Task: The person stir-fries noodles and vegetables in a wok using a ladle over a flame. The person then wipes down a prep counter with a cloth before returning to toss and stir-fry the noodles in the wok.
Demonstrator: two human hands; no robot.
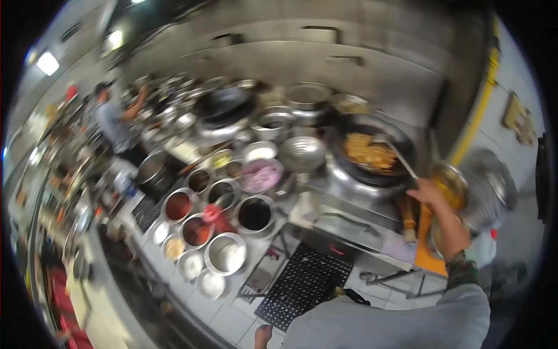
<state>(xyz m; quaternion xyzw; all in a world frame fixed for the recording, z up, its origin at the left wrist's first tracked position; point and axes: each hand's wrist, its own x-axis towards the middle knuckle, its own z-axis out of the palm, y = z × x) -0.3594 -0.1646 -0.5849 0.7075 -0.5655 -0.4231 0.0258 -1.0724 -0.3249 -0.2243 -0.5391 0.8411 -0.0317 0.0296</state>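
Observation:
My right hand [426, 192] is closed around the long handle of a ladle [383, 138]. The ladle's head rests among golden-brown food [368, 153] in a large black wok [401, 132] on the stove. What the food is, I cannot make out. My left hand [263, 335] hangs low at the bottom edge, away from the stove and beside a black perforated mat [302, 285]. It looks small and blurred, with its fingers mostly hidden.
Several metal pots and bowls of sauces and seasonings stand left of the wok, with a red-topped bottle [213, 215] among them. A colander [302, 153] sits nearer the wok. A metal bowl [449, 185] is at right. Another person [114, 121] works at far left.

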